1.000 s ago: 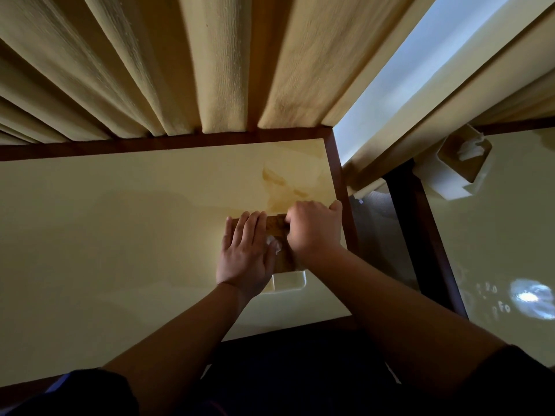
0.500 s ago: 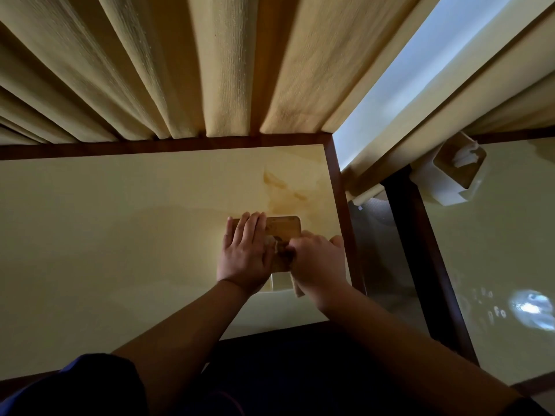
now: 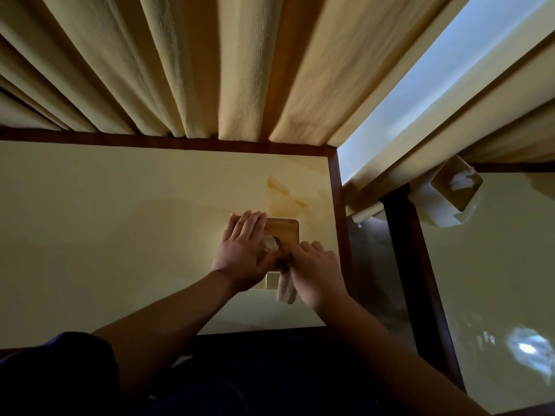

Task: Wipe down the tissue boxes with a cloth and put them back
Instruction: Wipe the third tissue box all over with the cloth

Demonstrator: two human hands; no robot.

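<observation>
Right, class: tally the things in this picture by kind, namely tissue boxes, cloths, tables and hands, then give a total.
Tissue boxes: 2
Cloths: 1
Tables: 2
Hands: 2
Total: 7

Tissue box (image 3: 282,232) sits on the bench (image 3: 120,220), near its 3 o'clock edge. Left hand (image 3: 241,253) lies flat on the box's 9 o'clock half; right hand (image 3: 315,271) at its 5 o'clock corner, cloth (image 3: 285,288) under it, hanging at 6 o'clock. Curtains (image 3: 210,70) along the bench's 12 o'clock edge. Second tissue box (image 3: 450,190) on the neighbouring bench (image 3: 495,265), at 2 o'clock, well apart.
</observation>
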